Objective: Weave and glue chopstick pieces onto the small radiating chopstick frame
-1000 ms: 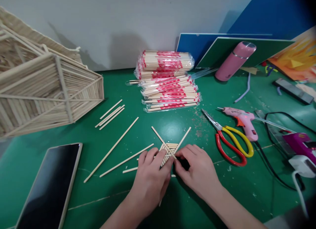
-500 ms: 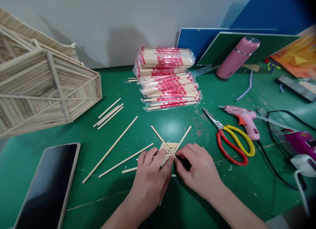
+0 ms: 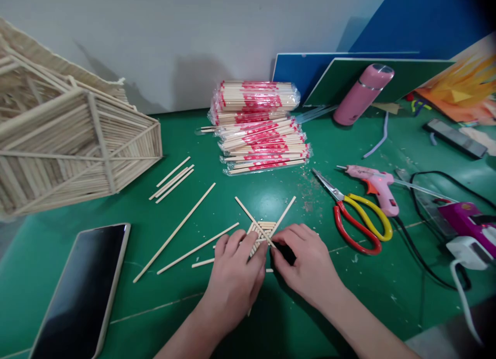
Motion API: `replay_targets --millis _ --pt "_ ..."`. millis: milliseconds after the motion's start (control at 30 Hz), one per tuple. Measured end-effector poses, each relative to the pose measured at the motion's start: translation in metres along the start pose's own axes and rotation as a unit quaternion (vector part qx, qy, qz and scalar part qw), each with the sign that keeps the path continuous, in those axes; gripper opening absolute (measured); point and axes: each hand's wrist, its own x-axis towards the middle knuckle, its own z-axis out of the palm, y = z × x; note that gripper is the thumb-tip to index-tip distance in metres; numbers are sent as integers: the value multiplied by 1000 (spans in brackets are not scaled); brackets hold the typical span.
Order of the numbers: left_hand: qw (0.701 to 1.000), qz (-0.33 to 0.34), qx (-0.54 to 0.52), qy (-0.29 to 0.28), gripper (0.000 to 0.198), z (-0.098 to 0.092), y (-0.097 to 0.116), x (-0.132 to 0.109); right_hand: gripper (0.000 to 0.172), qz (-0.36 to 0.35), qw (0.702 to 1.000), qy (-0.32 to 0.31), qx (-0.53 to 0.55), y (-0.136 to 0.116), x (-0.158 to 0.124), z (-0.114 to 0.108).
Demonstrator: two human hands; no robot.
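Observation:
A small assembly of crossed wooden sticks (image 3: 265, 226) lies on the green table (image 3: 271, 193) just in front of me. My left hand (image 3: 234, 272) rests on its left side, fingers curled and pressing down on the sticks. Meeting it from the right, my right hand (image 3: 306, 263) pinches the sticks where they cross. Two long loose sticks (image 3: 176, 231) lie to the left of my hands, and a small bunch of shorter sticks (image 3: 172, 177) lies further back.
A large stick-built frame (image 3: 70, 142) stands at the back left. A dark phone (image 3: 79, 292) lies at the front left. Wrapped chopstick bundles (image 3: 259, 126) are stacked at the back centre. Scissors (image 3: 356, 219), a pink glue gun (image 3: 374, 183), cables and a pink flask (image 3: 362, 94) occupy the right.
Only the camera view has shifted slightly. Both hands stay on the stick assembly in the same grip.

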Motion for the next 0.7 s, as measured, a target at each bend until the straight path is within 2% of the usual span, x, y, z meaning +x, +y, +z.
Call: replay_targets --millis 467,567,700 --pt "1000 -5 18 -8 25 -1 3 0 9 6 999 12 -33 -5 4 2" --pt "1000 -6 28 5 25 0 4 1 8 1 1000 11 -9 -5 0 -1" --pt "999 -11 42 18 27 0 5 1 14 -23 998 44 38 -2 -10 -8"
